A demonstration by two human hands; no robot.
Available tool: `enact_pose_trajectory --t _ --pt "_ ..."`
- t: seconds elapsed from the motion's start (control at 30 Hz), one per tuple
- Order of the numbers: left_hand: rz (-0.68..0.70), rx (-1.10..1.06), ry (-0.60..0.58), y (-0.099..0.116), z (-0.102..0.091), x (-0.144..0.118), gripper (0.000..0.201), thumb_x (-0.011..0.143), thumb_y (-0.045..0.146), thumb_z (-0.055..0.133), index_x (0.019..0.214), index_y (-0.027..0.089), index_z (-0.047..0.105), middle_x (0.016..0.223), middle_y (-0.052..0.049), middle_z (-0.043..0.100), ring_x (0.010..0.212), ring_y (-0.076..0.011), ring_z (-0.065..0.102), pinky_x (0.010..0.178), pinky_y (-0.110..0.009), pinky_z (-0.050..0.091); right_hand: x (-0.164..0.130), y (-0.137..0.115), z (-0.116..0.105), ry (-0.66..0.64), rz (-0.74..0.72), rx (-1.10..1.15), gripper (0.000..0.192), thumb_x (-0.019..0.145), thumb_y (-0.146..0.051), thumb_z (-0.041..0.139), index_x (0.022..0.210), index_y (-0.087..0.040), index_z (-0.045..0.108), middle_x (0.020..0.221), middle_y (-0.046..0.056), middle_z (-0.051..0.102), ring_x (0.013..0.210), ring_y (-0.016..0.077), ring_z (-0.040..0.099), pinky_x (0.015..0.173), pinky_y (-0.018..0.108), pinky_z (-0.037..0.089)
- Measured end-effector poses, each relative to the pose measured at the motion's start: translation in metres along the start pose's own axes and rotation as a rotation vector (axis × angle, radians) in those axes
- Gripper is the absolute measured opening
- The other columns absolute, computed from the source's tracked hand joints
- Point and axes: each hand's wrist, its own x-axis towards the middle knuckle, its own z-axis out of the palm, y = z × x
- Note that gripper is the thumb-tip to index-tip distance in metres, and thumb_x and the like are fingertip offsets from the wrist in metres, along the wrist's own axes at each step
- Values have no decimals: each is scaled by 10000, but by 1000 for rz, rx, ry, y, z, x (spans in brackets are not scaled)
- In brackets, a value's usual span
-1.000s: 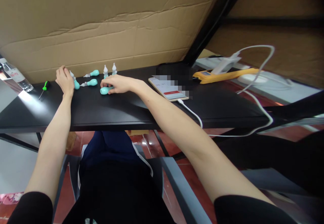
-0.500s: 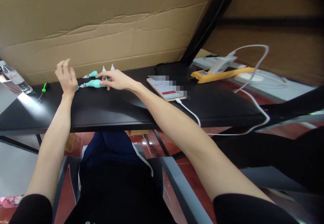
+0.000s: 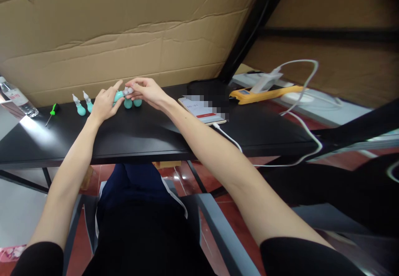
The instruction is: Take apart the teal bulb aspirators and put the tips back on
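Both arms stretched way out front, left hand (image 3: 105, 101) and right hand (image 3: 146, 91) meeting fingertip to fingertip, fingers pinched together, left index finger sticking up.

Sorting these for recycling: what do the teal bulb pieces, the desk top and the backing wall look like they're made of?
Teal bulbs: likely soft rubber or silicone, matte, with pale translucent plastic tips. Desk top: smooth black laminate or painted board with a slight sheen. Backing wall: brown corrugated cardboard, creased.

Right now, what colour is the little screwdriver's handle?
Bright green; the screwdriver lies on the black table, clearest in the head view.
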Motion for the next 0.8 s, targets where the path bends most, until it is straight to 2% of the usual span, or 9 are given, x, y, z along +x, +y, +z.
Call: enact_pose_trajectory --t 0.13,0.2,0.4,0.53,0.63,0.8 --pt "1 -17 -3 -2 -1 -2 751 1281 726 321 1641 216 739 1425 -210 839 1296 -370 817 1162 -532 627 3 5 -2 -11 -42 -69 480 1069 -552 1042 902 -201 760 839 36 834 712 131 787 654 179 636" --pt "6 -33 6 -1 2 -1 744 1285 719 313 1581 218 776 1382 -207 841 1277 -365 819 1138 -524 637 2 4 -1 -4 -59 -70 530 1080 -608 1015 867 -209 739 795 31 812 679 133 750 655 196 635" --pt "-11 -78 81 0 7 0 743 1274 776 322 1560 258 770 1380 -182 844 1272 -346 822 1137 -495 632 -3 -5 0 -31 -77 -76 519 1144 -608 934 883 -234 687 720 -14 716 641 140 673 654 226 603" --pt "11 -71 85 2 7 1 770 1275 775 305 1587 246 768 1370 -188 840 1264 -347 821 1133 -502 631 -3 -3 -4 -72 -94 -55 504 1162 -575 905 884 -240 651 666 -47 629 605 135 602 618 227 538" --pt "25 -73 83 2 6 1 789 1273 779 292 1597 245 775 1383 -197 836 1280 -352 818 1132 -507 632 -1 -2 -5 -54 -87 -52 521 1188 -565 853 843 -248 625 605 -60 561 573 142 540 613 245 520" --pt "-29 -88 114 -2 2 -2 783 1264 786 298 1604 255 763 1449 -214 811 1315 -369 807 1184 -535 618 2 -4 -3 56 -87 -105 727 1126 -870 806 780 -277 567 544 -66 469 544 157 509 622 289 546"
